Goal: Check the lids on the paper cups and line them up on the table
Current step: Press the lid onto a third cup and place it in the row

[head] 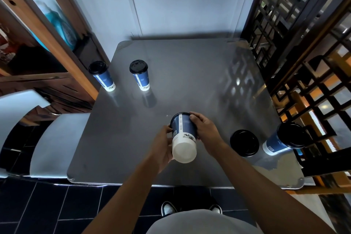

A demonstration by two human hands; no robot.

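I see both hands hold one blue cup (183, 135) tipped over above the grey table (171, 85); my left hand (164, 146) wraps its side, my right hand (204, 129) grips near its top; four more cups stand on the table, two far left (102, 76) (140, 75), two near right (244, 145) (284, 138).

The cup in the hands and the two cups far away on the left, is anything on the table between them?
No. In the head view, only bare grey table lies between the held cup and the two far cups.
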